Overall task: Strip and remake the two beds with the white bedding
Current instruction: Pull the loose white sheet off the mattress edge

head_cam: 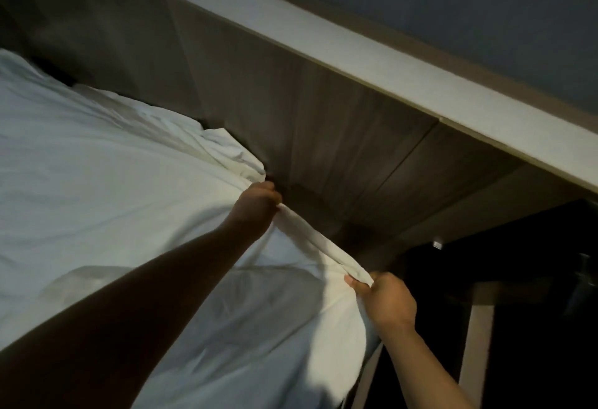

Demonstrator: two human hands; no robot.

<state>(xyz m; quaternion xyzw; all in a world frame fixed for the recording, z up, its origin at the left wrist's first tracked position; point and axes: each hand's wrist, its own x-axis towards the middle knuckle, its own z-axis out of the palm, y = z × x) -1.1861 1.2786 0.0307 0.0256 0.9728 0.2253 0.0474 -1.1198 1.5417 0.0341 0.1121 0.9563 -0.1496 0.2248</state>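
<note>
Both my hands on the white sheet's edge, at the bed corner by the headboard.

Nearest, at 5 o'clock, my right hand (386, 303) pinches the edge (320, 246) between thumb and curled fingers. Just off centre, toward 8 o'clock, my left hand (257, 204) is closed round the same edge, which runs taut between the two. The sheet (129, 182) covers the bed out to 9 o'clock and lies rumpled where it meets the wooden headboard (323, 136), from 12 to 3 o'clock. I cannot tell whether this corner is coming off or going on. Either way, I should hold the tension even across both grips, move the edge as one piece, and draw it clear of the headboard rather than bunching cloth against it.
</note>
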